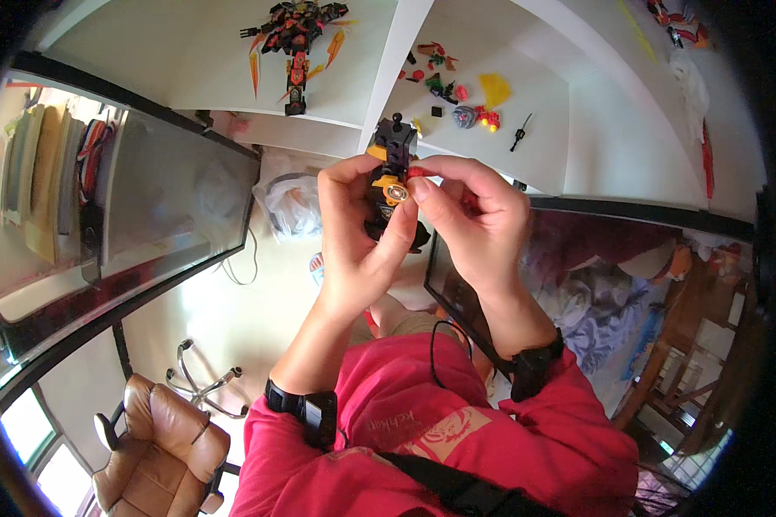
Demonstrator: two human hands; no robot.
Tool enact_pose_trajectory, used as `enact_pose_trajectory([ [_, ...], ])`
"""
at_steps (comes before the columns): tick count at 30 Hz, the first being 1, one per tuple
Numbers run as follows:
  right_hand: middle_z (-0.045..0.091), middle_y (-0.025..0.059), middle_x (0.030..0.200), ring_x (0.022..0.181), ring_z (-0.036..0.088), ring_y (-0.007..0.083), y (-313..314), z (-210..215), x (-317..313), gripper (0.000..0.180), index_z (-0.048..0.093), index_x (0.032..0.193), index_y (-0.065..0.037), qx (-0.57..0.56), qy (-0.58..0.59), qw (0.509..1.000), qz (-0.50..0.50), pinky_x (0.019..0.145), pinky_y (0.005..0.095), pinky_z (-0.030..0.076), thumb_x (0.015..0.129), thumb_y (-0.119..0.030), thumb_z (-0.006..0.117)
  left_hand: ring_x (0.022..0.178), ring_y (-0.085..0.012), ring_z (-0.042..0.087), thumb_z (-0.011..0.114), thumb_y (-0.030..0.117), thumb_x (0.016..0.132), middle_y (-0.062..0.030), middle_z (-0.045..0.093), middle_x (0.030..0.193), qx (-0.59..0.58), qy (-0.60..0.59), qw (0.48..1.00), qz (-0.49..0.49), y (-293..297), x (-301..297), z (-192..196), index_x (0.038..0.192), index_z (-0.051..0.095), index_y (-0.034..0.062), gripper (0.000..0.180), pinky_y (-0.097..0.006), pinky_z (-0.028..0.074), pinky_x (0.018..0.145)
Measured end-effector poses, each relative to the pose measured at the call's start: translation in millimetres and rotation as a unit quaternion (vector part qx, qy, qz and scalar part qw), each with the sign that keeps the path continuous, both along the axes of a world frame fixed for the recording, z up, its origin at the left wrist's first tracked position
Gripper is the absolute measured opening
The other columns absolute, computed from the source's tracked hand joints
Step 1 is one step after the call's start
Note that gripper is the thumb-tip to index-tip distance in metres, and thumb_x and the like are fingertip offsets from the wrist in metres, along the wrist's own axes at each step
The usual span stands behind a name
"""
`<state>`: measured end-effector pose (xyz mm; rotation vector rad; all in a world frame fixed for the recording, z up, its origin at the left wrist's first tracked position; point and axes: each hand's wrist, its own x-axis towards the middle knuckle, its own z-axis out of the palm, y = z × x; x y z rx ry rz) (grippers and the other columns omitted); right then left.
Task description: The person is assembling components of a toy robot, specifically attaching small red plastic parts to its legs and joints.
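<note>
Both hands meet in front of a white shelf around a black and yellow toy building-brick assembly (396, 142). My left hand (351, 215) is closed round its lower part, the thumb pressed near a round yellow piece (395, 193). From the other side my right hand (478, 207) pinches a small red piece (416, 171) against the assembly; its fingertips partly cover that piece. Some black parts show below the fingers. A built black and red toy robot figure (297, 52) with orange blade-like pieces lies on the shelf at the far left.
Loose toy pieces (466, 115) in red, green, grey and yellow lie in the right shelf compartment, near a thin black piece (521, 133). A white upright divider (394, 65) separates the compartments. Glass cabinet doors (172, 189) flank me. A brown chair (159, 444) stands lower left.
</note>
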<state>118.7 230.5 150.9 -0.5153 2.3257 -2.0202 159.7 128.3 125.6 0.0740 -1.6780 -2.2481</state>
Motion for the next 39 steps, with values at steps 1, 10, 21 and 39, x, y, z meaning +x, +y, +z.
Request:
enact_pose_trajectory([
  [1, 0.046, -0.0051, 0.054, 0.045, 0.036, -0.0005, -2, 2, 0, 0.012, 0.059, 0.085, -0.001, -0.034, -0.013, 0.999, 0.004, 0.041, 0.0147, 0.027, 0.073, -0.004, 0.061, 0.081, -0.0113, 0.047, 0.052, 0.002, 0.077, -0.0097, 0.045, 0.094, 0.001, -0.001, 1.0, 0.001, -1, 0, 2, 0.107, 0.028, 0.0002, 0.038, -0.022, 0.041, 0.067],
  [10, 0.059, 0.0004, 0.069, 0.047, 0.04, -0.0006, 2, 9, 4, 0.018, 0.058, 0.09, 0.0, -0.069, 0.031, 0.997, 0.029, 0.042, 0.0142, 0.03, 0.073, -0.003, 0.062, 0.091, -0.0143, 0.048, 0.052, -0.003, 0.075, -0.0111, 0.045, 0.104, 0.137, 0.04, 0.988, -0.058, -3, 4, 10, 0.109, 0.028, 0.0016, 0.041, -0.026, 0.039, 0.078],
  [21, 0.056, 0.0014, 0.062, 0.043, 0.042, 0.0029, 11, 25, 6, 0.024, 0.06, 0.092, -0.004, 0.037, 0.161, 0.985, 0.04, 0.039, 0.0165, 0.031, 0.069, 0.0, 0.062, 0.091, -0.0142, 0.048, 0.055, -0.003, 0.073, -0.0119, 0.045, 0.106, 0.143, 0.066, 0.982, -0.107, -13, 11, 14, 0.108, 0.03, 0.001, 0.043, -0.025, 0.039, 0.077],
  [39, 0.057, 0.0041, 0.059, 0.043, 0.045, 0.0052, 17, 28, 1, 0.017, 0.06, 0.078, 0.001, 0.121, 0.323, 0.938, 0.033, 0.042, 0.0177, 0.036, 0.062, 0.005, 0.065, 0.095, -0.0157, 0.047, 0.053, 0.004, 0.079, -0.0128, 0.045, 0.107, 0.204, 0.019, 0.968, -0.143, -9, 14, 16, 0.111, 0.029, 0.0008, 0.04, -0.028, 0.04, 0.081],
])
